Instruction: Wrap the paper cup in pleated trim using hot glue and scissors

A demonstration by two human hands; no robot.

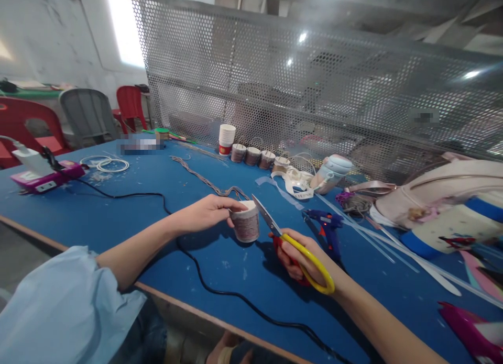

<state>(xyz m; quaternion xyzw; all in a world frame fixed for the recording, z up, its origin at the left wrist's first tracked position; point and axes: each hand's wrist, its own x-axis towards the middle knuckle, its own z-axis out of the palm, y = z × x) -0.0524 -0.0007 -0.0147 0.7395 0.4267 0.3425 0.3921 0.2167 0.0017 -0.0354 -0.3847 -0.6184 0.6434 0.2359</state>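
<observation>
A small paper cup (247,227) wrapped in brownish cord is over the blue table in front of me. My left hand (220,212) grips it at the rim from the left, thumb and fingers closed on its edge. In my right hand (301,254) is a pair of scissors (308,259) with yellow and red handles. Their blades point up and left, and the tip is close to the cup's right rim. Whether the blades touch anything is too small to tell. Behind the cup, a twisted bundle of brown cord (208,182) trails off toward the back left.
Several wrapped cups (252,155) and a paper cup stack (227,139) stand by the perforated metal screen (188,55). A blue glue gun (328,225), bottle (332,173) and bag (444,180) are right. A black cable (220,291) crosses the table from a purple power strip (51,178).
</observation>
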